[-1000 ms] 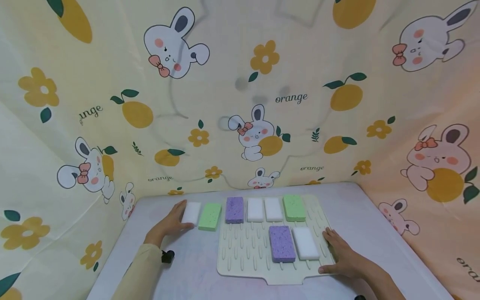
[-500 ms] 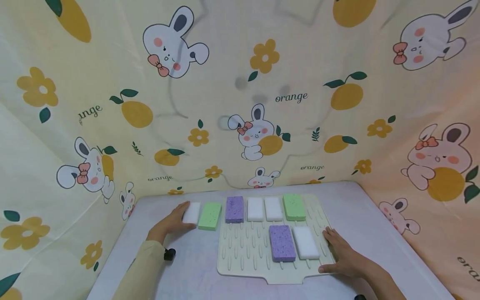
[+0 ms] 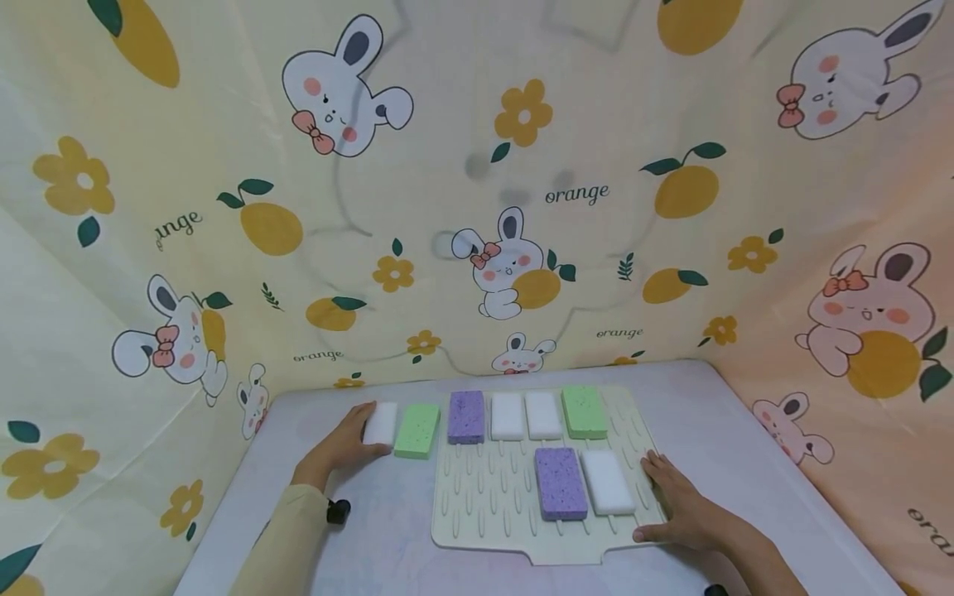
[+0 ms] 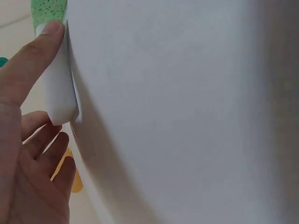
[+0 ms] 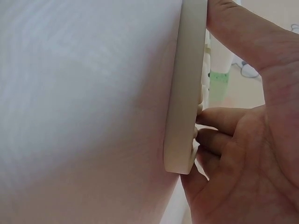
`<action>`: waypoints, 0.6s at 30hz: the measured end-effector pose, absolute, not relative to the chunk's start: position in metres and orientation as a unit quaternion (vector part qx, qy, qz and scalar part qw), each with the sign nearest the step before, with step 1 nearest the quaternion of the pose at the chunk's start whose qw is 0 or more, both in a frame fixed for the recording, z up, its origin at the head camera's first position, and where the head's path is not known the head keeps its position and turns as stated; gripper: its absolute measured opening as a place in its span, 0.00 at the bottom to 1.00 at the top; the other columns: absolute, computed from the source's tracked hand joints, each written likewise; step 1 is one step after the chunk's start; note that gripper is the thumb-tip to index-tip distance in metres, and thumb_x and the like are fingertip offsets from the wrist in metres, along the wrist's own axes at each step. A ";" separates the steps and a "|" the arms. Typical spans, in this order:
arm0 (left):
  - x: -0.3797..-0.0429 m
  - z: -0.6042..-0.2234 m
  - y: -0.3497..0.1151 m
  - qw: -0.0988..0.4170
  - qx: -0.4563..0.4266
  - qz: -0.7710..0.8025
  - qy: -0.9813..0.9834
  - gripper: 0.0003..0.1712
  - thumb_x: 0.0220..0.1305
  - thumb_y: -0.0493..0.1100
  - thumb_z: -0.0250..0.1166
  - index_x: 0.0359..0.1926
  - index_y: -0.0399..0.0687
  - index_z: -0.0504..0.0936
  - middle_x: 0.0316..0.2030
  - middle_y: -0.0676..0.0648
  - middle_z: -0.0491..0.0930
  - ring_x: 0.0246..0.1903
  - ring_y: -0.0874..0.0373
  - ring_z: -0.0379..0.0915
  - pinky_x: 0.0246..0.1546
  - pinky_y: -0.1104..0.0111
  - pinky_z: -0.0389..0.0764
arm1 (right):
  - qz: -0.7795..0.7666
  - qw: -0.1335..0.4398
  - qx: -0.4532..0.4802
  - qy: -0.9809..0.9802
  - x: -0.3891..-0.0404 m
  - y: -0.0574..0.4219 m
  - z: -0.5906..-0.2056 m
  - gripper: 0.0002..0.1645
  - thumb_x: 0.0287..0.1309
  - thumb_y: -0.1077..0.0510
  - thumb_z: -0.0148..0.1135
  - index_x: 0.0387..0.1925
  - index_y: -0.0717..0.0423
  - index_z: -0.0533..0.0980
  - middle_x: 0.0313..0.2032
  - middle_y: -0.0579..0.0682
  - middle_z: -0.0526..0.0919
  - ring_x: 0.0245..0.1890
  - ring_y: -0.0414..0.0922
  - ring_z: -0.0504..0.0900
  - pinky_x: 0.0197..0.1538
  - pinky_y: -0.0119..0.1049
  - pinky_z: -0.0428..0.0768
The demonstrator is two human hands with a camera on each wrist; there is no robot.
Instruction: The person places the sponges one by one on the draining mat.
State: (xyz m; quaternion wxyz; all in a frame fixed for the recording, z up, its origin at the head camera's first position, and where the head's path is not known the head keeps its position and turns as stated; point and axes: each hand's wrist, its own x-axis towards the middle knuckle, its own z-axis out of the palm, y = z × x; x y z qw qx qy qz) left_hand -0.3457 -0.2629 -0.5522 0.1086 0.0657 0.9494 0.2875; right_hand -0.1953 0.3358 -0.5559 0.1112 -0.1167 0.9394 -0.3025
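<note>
In the head view my left hand (image 3: 346,445) holds a white sponge (image 3: 382,425) on the table, left of the mat. In the left wrist view the thumb lies along the side of this white sponge (image 4: 60,88), with the fingers at its far side. Beside it lies a green sponge (image 3: 417,430). My right hand (image 3: 689,509) rests at the right edge of a cream ridged mat (image 3: 484,530). Its thumb is near the front corner, and in the right wrist view the fingertips touch the edge of the mat (image 5: 182,107).
Along the mat's back row lie a purple sponge (image 3: 466,417), two white sponges (image 3: 508,416) and a green sponge (image 3: 585,412). In front of them are another purple sponge (image 3: 561,484) and a white one. A patterned cloth (image 3: 477,165) encloses the table (image 3: 387,538) behind and at the sides.
My left hand and the white sponge have shifted very slightly to the right, towards the green sponge. The right hand and the mat stay where they were.
</note>
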 end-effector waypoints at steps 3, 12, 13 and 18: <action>-0.345 -0.554 -0.264 0.104 0.064 0.290 0.949 0.66 0.63 0.59 0.80 0.86 0.38 0.50 0.83 0.33 0.52 0.80 0.31 0.51 0.79 0.37 0.57 | -0.303 0.111 -0.118 0.939 -0.195 0.335 -0.555 0.79 0.46 0.38 0.87 0.81 0.75 0.50 0.81 0.78 0.42 0.79 0.79 0.41 0.74 0.80 0.50; -0.340 -0.554 -0.266 0.085 0.042 0.298 0.950 0.69 0.61 0.62 0.80 0.86 0.39 0.48 0.82 0.32 0.51 0.79 0.31 0.53 0.78 0.35 0.58 | -0.305 0.109 -0.121 0.938 -0.195 0.335 -0.555 0.79 0.46 0.38 0.87 0.80 0.76 0.50 0.80 0.78 0.43 0.79 0.79 0.42 0.74 0.81 0.50; -0.339 -0.553 -0.267 0.082 0.042 0.297 0.950 0.69 0.61 0.62 0.80 0.86 0.39 0.48 0.82 0.31 0.51 0.79 0.30 0.53 0.78 0.35 0.58 | -0.304 0.107 -0.123 0.939 -0.195 0.335 -0.554 0.78 0.46 0.39 0.87 0.80 0.77 0.51 0.80 0.78 0.43 0.79 0.79 0.42 0.74 0.81 0.50; -0.332 -0.549 -0.264 0.073 0.046 0.306 0.948 0.68 0.62 0.62 0.79 0.86 0.39 0.48 0.82 0.30 0.50 0.79 0.29 0.52 0.78 0.35 0.57 | -0.298 0.098 -0.128 0.941 -0.195 0.336 -0.556 0.78 0.46 0.39 0.87 0.80 0.77 0.51 0.80 0.79 0.44 0.78 0.80 0.43 0.75 0.80 0.50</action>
